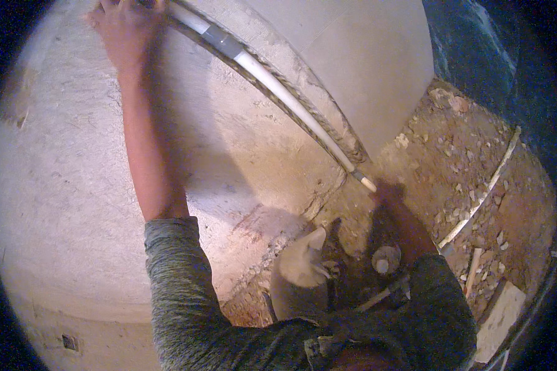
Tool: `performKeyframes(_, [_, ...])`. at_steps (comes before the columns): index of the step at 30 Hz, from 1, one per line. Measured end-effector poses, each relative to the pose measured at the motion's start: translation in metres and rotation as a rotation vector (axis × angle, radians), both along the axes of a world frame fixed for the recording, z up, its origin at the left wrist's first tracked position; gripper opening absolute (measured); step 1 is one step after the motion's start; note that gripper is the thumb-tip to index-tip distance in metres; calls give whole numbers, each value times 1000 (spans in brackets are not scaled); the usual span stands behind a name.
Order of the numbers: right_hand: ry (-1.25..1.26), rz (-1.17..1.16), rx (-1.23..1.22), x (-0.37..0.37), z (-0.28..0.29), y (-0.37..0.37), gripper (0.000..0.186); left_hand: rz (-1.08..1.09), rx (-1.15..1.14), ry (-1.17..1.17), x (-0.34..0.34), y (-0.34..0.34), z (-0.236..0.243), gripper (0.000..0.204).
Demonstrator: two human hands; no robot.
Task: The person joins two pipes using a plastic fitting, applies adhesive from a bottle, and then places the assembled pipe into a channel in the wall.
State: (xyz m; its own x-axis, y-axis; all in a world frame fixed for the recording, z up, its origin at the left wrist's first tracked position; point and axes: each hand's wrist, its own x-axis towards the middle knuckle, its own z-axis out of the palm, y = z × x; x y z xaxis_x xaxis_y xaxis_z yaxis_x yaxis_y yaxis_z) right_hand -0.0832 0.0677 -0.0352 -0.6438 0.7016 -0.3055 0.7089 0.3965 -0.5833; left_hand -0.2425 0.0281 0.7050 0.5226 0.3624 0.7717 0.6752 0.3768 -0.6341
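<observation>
Running diagonally across the head view, a long white pipe (284, 96) goes from the top edge, left of centre, down to a spot just right of the middle of the frame. Both hands are beside it, one near each visible end. The left hand (128, 34), at the upper left, is just beside the pipe's upper stretch; its fingers reach the top edge of the frame, and I can't tell whether they grip anything or only press on the pale wall (74, 154). The right hand (387, 196), right of centre, is at the pipe's lower tip, dark and blurred in shadow; its fingers seem to meet the tip, though how they are closed can't be made out.

The pipe lies in a narrow, rough-edged groove (354, 148) cut into the wall. It is smooth and slender, and looks bowed near the fisheye rim. A grey sleeve (223, 43) surrounds it towards the top, with white pipe showing on both sides. Near the lower end comes a short darker band, then a cream-coloured tip.

Stony brown soil (452, 161) fills the right of the frame, crossed by a thin pale strip (486, 191). A flat board (500, 318) lies at the lower right.
</observation>
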Motion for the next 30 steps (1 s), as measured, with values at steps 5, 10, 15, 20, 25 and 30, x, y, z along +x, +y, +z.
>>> performKeyframes(5, [192,-8,-30,-1,-62,11,72,33,25,18,-11,11,-3,17])
performKeyframes(10, [312,-42,-144,11,-110,51,63,-75,16,40,0,11,13,22])
performKeyframes(15, [162,-66,-228,-12,-34,-10,55,40,20,69,-24,2,-3,21])
performKeyframes(20, [325,-108,-159,13,-61,30,63,-75,0,18,-1,8,12,21])
performKeyframes(25, [348,-84,-243,-9,-35,-6,64,-43,-60,2,-9,-2,3,20])
performKeyframes(30, [331,-105,11,3,-75,19,59,-85,8,-12,6,4,5,23])
